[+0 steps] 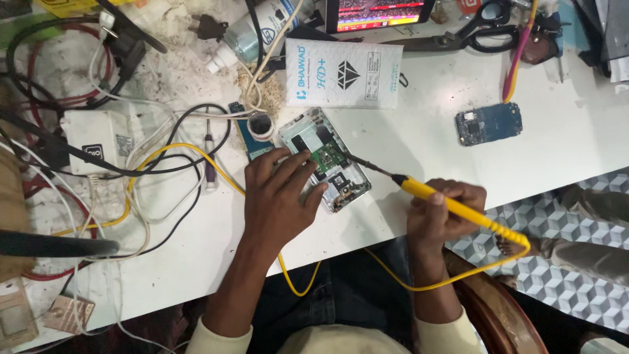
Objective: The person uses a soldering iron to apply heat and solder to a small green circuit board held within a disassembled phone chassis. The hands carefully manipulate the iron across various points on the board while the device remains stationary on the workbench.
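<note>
Opened white phone with exposed green circuit board lay on white table, just below white printed packet; left hand pressed on phone, fingers spread; right hand right of phone, fingers clamped on yellow-handled soldering iron, tip at board

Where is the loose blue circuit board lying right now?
In the head view, the blue circuit board lies alone on the white table, toward the right, beyond the right hand and below the black-handled scissors.
</note>
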